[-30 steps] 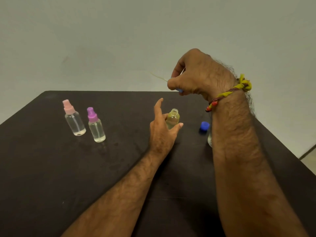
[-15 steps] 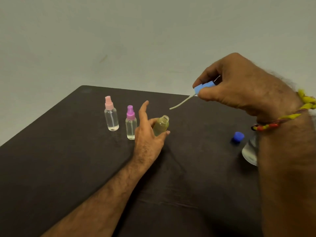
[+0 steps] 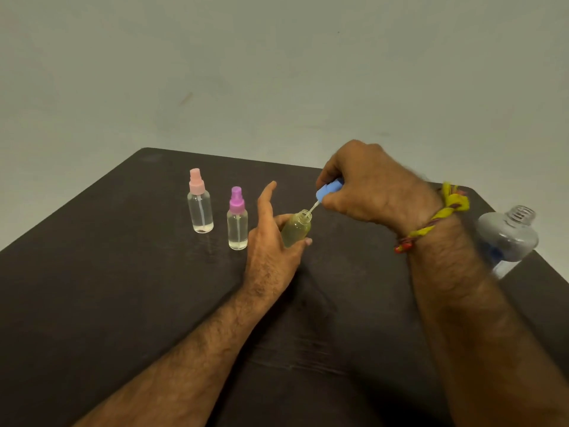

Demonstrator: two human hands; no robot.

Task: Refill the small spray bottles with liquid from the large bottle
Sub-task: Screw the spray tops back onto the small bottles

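Behind a dark brown tabletop stands a plain grey wall. At frame centre, the left hand clasps an uncapped small yellowish plastic bottle, while the right hand pinches a blue spray pump head, its tube entering the neck. Left stand pink-capped and purple-capped clear spray bottles; a large clear open bottle sits far right.
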